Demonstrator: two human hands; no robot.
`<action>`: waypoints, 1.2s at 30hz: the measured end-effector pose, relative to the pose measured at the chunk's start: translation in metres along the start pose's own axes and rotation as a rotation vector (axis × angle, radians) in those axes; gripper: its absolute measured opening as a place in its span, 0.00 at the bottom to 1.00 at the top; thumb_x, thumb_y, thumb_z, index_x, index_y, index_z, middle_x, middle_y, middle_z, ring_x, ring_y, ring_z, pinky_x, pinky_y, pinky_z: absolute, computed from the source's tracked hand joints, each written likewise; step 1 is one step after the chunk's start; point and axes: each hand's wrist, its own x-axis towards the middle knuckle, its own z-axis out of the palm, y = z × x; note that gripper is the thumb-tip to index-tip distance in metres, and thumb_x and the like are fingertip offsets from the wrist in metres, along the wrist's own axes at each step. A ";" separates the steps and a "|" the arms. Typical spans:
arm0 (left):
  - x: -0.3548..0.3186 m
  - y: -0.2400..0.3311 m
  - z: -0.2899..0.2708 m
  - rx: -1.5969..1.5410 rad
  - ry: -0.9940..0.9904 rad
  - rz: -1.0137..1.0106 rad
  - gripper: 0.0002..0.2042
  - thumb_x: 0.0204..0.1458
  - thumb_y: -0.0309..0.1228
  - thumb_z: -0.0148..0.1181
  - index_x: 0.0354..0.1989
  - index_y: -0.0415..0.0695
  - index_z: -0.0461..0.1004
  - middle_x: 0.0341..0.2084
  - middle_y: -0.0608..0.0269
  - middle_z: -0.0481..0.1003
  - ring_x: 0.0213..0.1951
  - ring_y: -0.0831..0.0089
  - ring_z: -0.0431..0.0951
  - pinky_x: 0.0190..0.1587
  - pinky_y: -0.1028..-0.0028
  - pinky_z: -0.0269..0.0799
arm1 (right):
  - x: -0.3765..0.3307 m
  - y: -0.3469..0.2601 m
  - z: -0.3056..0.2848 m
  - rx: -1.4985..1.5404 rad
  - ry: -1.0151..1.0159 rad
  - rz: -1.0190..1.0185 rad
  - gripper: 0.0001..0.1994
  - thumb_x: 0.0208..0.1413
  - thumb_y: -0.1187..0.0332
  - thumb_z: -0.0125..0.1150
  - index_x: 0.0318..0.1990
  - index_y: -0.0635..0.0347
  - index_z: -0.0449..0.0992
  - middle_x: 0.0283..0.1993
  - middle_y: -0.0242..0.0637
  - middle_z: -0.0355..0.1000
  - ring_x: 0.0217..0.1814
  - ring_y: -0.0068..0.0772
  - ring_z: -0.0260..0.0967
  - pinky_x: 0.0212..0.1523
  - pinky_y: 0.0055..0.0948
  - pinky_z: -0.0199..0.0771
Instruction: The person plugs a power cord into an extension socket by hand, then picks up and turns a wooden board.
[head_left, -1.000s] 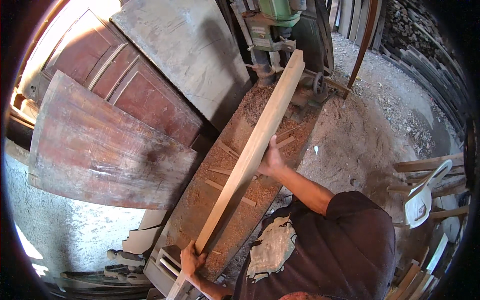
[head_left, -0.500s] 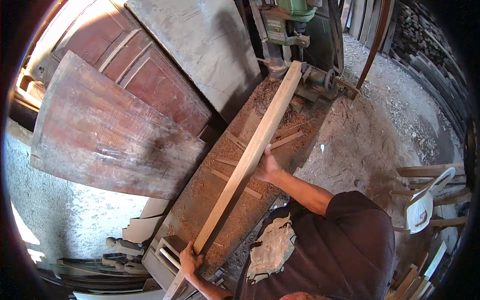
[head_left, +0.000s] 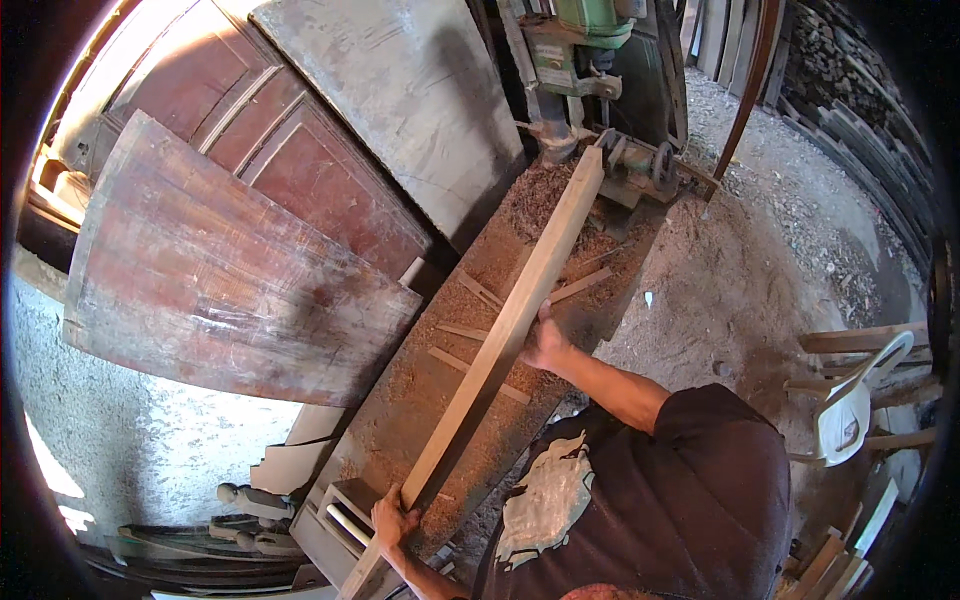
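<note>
A long, square-edged wooden beam (head_left: 510,335) slants across the workbench, from the lower left up to the far end by the machine. My right hand (head_left: 545,342) grips its right side near the middle, thumb along the edge and the other fingers hidden beneath. Lower down, my left hand (head_left: 393,517) is wrapped round the beam close to its near end. The beam's far end lies in front of a green drill press (head_left: 575,60), next to a vise with a handwheel (head_left: 663,165).
Wood shavings (head_left: 545,205) and several thin wooden strips (head_left: 480,375) litter the workbench (head_left: 385,440). Panelled doors (head_left: 310,150) and a worn curved board (head_left: 235,270) lean at the left. A white plastic chair (head_left: 842,425) stands at right, near stacked timber (head_left: 850,140).
The beam's far end has come back slightly toward me, away from the machine. Both hands keep their hold and have shifted slightly. The whole view has moved a little.
</note>
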 end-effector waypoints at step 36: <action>-0.041 0.038 0.040 -0.232 1.307 -0.540 0.33 0.62 0.50 0.40 0.67 0.36 0.50 0.66 0.38 0.48 0.68 0.47 0.46 0.68 0.52 0.39 | 0.014 -0.164 0.061 -1.429 0.402 -0.502 0.42 0.54 0.38 0.56 0.60 0.73 0.65 0.58 0.53 0.65 0.62 0.41 0.60 0.63 0.39 0.55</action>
